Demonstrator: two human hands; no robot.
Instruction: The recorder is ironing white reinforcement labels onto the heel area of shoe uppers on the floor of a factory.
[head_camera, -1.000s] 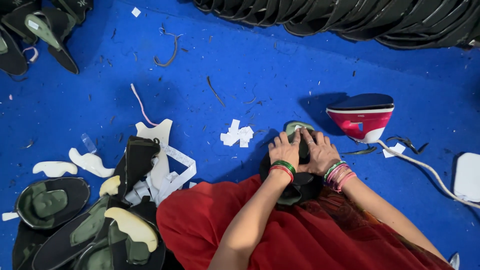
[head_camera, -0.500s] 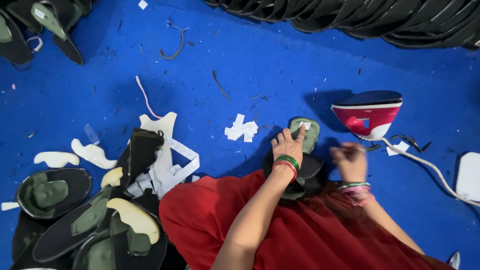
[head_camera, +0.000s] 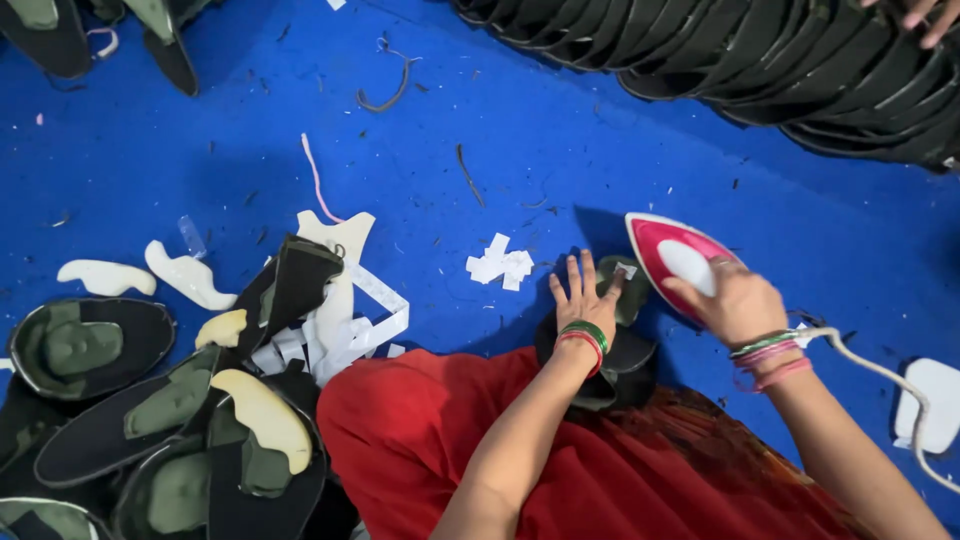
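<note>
My left hand (head_camera: 583, 297) lies flat, fingers spread, on a black and olive-green shoe insole (head_camera: 610, 345) that rests on the blue floor at my red-clad lap. My right hand (head_camera: 733, 297) grips the handle of a pink and white clothes iron (head_camera: 672, 255), tilted with its nose toward the insole's top, just to the right of my left hand. A white cord (head_camera: 880, 375) trails from the iron to the right. Both wrists carry coloured bangles.
A heap of black and green insoles (head_camera: 150, 420) with cream foam pieces lies at the left. White paper strips (head_camera: 340, 320) and a small white scrap pile (head_camera: 502, 265) lie nearby. A long row of stacked black soles (head_camera: 760, 60) lines the top right; another person's fingertips (head_camera: 925, 15) touch it.
My right hand left the insole, took the iron from where it stood at the right and brought it over to the insole. My left hand stayed pressing the insole.
</note>
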